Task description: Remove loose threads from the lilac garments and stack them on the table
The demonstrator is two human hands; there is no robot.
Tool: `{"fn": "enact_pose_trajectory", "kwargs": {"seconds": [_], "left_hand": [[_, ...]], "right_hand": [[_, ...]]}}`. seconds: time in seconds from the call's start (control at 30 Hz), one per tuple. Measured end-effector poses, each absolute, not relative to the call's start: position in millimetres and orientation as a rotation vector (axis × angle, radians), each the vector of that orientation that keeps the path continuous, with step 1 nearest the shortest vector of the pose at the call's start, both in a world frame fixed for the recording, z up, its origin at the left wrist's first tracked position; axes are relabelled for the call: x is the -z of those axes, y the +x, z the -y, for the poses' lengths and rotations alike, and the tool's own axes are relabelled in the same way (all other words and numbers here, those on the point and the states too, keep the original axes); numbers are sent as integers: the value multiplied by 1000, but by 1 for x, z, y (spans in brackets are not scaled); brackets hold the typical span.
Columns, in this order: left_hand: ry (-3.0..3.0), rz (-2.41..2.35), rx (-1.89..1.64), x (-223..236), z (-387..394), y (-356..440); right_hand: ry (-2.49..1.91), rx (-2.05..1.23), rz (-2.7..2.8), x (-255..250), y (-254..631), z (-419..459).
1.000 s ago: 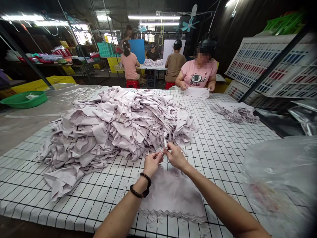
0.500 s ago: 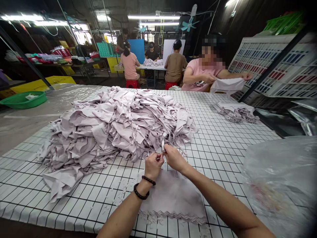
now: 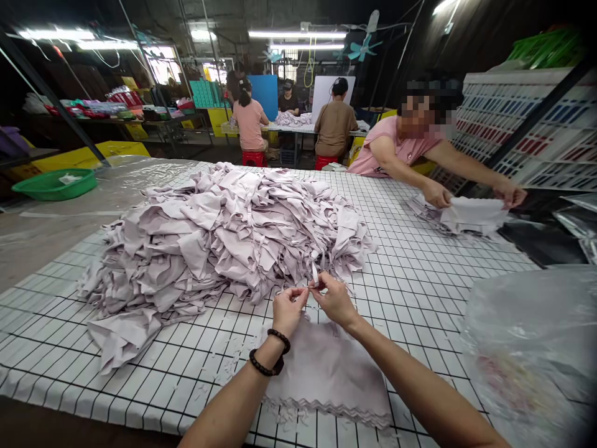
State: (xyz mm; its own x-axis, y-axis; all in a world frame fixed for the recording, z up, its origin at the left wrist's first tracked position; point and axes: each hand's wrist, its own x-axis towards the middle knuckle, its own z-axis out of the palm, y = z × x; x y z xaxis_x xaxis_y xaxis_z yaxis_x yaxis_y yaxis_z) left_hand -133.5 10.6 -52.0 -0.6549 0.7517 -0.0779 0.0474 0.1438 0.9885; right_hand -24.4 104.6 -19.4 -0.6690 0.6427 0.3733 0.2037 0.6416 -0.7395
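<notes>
My left hand (image 3: pixel 288 310), below two dark beaded bracelets (image 3: pixel 267 361), is closed in a pinch; what lies between its fingertips is too small to make out. Touching it or nearly so, my right hand (image 3: pixel 336 301) pinches a narrow white strip (image 3: pixel 315 271) that sticks up past the fingers. Beneath both wrists lies a neat stack of pale lilac garment pieces (image 3: pixel 331 373) with wavy lower edges. Just beyond my fingers rises a large loose heap of the same pale garments (image 3: pixel 224 230).
Small white scraps (image 3: pixel 228 367) litter the checked tablecloth (image 3: pixel 196 367). A clear plastic bag (image 3: pixel 532 336) is at right. A co-worker in pink (image 3: pixel 405 146) holds a garment over a second stack (image 3: pixel 429 214). A green basket (image 3: pixel 56 185) stands left; white crates (image 3: pixel 536 130) rise at right.
My hands stay together at nearly the same spot, fingers shifting slightly around the strip. The co-worker has carried a garment rightward and down onto the far stack. The view has turned slightly left.
</notes>
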Motion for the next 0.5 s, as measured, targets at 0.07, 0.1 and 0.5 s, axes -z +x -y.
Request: {"fn": "enact_pose_trajectory", "kwargs": {"seconds": [0.07,0.1,0.5], "left_hand": [[785,-1930,-1552,48,-9,-132],[798,-1989,-1541,46,-9,-131],[1146,-2148,-1639,47,-8,-127]], "right_hand": [[-674,-898,2236,19,-25,-103],[-678,-897,2242,18,-25,-103],[-712,-899,2281,16,-27,-99]]}}
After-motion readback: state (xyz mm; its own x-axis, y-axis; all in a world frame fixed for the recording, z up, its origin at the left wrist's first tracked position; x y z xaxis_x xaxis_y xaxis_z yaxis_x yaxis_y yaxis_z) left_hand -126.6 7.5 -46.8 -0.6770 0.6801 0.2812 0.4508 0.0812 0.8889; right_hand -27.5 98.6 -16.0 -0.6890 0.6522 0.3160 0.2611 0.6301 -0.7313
